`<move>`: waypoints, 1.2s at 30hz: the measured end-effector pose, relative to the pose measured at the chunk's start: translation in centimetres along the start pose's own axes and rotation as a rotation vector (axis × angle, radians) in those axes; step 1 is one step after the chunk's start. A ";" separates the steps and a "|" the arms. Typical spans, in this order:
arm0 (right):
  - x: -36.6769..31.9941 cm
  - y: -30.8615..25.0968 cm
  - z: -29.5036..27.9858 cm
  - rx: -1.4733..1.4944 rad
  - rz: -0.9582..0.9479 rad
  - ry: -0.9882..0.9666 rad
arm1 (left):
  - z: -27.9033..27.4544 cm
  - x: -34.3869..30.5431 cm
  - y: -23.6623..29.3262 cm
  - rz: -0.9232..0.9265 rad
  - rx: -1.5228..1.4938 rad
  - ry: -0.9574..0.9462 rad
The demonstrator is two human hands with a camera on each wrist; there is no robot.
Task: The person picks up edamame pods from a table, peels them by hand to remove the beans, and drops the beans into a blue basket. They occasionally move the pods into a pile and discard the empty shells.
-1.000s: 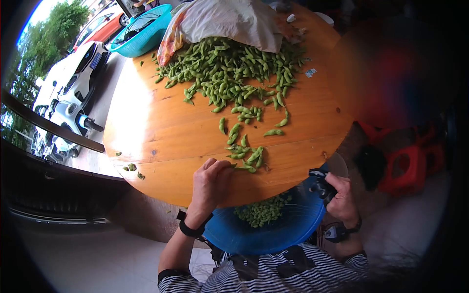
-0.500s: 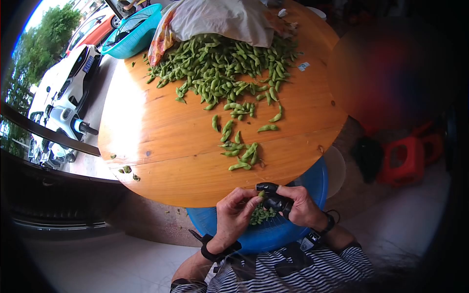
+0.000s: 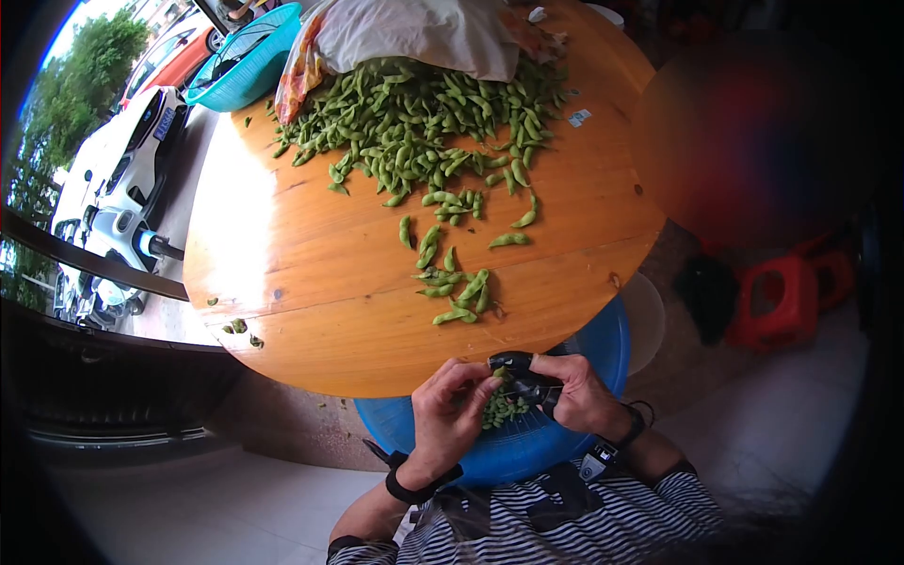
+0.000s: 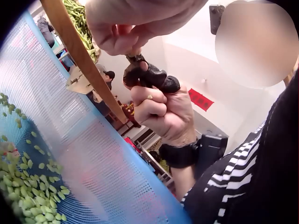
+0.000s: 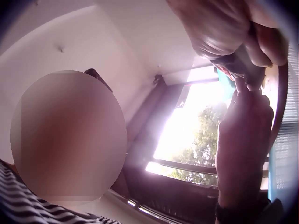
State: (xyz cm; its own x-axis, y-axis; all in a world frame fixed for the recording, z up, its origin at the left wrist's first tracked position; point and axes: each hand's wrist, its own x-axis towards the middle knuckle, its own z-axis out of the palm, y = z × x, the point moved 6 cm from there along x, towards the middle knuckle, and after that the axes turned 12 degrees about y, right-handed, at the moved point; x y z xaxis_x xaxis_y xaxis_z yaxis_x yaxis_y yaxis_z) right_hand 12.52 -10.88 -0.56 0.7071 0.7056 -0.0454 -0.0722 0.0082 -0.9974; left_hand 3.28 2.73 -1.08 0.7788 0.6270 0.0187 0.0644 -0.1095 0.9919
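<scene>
Over the blue mesh basket, both hands meet at a green soybean pod. My left hand pinches the pod between thumb and fingers. On my right hand, black covers wrap the thumb and forefinger, which press round the pod's other end; the remaining fingers curl in. Much of the pod is hidden by the fingers. Shelled green beans lie in the basket below. A few loose pods rest near the front of the wooden table, before a large pile of pods.
A pale cloth covers the back of the pile. At the table's far left stands a teal basket. The table's front edge overhangs the blue basket. Pod scraps lie at the left edge; a red stool stands right.
My left hand has come from the loose pods on the table to above the basket with a pod. The right hand has moved left to meet it; since then both stay nearly still.
</scene>
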 end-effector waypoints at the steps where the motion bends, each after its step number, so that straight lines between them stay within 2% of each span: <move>1: 0.0 -0.2 0.0 0.025 -0.048 -0.010 | 0.1 -0.1 -0.6 -0.099 -0.143 -0.008; 2: 0.1 -0.5 -0.1 0.025 -0.047 -0.008 | 0.0 -0.1 -0.4 -0.100 -0.143 -0.010; 4: -0.2 -0.5 0.0 0.060 0.123 -0.094 | 0.7 -1.0 -0.8 -0.581 -0.445 -0.119; 5: -0.3 0.5 -0.6 0.060 0.124 -0.094 | 0.5 -1.0 -1.0 -0.581 -0.446 -0.118; 7: -1.3 3.9 -0.3 0.640 0.571 -0.311 | 1.8 -1.9 -1.6 -0.830 -0.738 -0.323; 8: -1.5 3.9 0.1 0.640 0.576 -0.312 | 1.6 -2.0 -2.0 -0.833 -0.739 -0.320; 10: -0.3 0.3 0.0 0.018 -0.111 -0.166 | 1.2 -2.1 -2.5 -0.791 -0.627 -0.364; 11: -0.6 -0.7 -0.4 -0.333 -0.379 -0.220 | 0.8 -2.1 -2.6 -0.793 -0.627 -0.361; 12: -1.0 -1.2 -0.2 -0.331 -0.376 -0.220 | 0.0 -1.6 -2.3 -0.521 -0.303 -0.382; 13: -1.6 -1.8 0.2 -0.516 -0.464 -0.191 | -0.4 -1.3 -1.7 -0.244 0.016 -0.392; 14: -1.7 -2.2 0.4 -0.709 -0.562 -0.151 | -0.3 -0.9 -1.7 -0.230 0.016 -0.395; 16: -1.6 -1.9 -0.1 -0.755 -0.505 -0.157 | -0.2 -0.8 0.6 0.157 0.223 -0.341; 18: -1.1 -1.9 -1.7 -0.736 -0.460 0.005 | -0.4 -1.2 0.7 0.196 0.312 -0.312; 20: -1.1 -2.4 -2.3 -0.714 -0.417 0.039 | -0.5 -1.6 1.1 0.336 0.567 -0.287; 21: -1.1 -2.3 -2.5 -0.626 -0.392 0.057 | -0.4 -1.6 1.3 0.337 0.568 -0.286; 23: -0.9 -2.1 -2.9 -0.490 -0.293 0.023 | -0.4 -1.5 1.2 0.215 0.461 -0.291; 24: -0.9 -2.1 -2.7 -0.489 -0.296 0.023 | 0.0 -1.3 1.3 0.217 0.463 -0.289; 26: -0.6 -2.0 -1.8 -0.391 -0.284 0.003 | 1.4 -1.0 2.0 0.187 0.150 -0.327; 28: -0.3 -2.1 -1.6 -0.363 -0.307 0.019 | 2.2 -0.8 2.7 0.176 0.130 -0.378; 30: -0.3 -2.8 -2.9 -0.416 -0.381 0.147 | 2.8 0.0 2.8 0.088 0.094 -0.434; 31: -0.4 -2.7 -4.3 -0.429 -0.303 0.202 | 2.4 0.8 3.4 0.199 0.162 -0.372; 32: -0.4 -4.1 -5.3 -0.364 -0.267 0.298 | 2.1 1.6 3.2 0.203 0.165 -0.369; 33: -0.9 -4.5 -7.2 -0.456 -0.317 0.415 | 0.7 2.8 3.2 0.330 0.293 -0.194; 34: -1.6 -4.4 -9.6 -0.597 -0.274 0.515 | -0.6 3.6 3.7 0.453 0.417 -0.015; 35: -2.2 -4.9 -11.4 -0.699 -0.318 0.594 | -1.1 4.3 3.8 0.454 0.416 -0.015; 36: -3.0 -4.8 -13.1 -0.868 -0.273 0.706 | -1.8 5.2 3.6 0.424 0.529 0.025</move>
State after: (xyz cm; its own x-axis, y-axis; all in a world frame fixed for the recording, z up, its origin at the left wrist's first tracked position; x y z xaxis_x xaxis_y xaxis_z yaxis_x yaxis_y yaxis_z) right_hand 19.97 -22.26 3.65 0.8808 0.1988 0.4298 0.4587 -0.5839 -0.6698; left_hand 6.46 6.95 2.83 0.7896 0.4639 0.4016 0.0588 -0.7087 0.7030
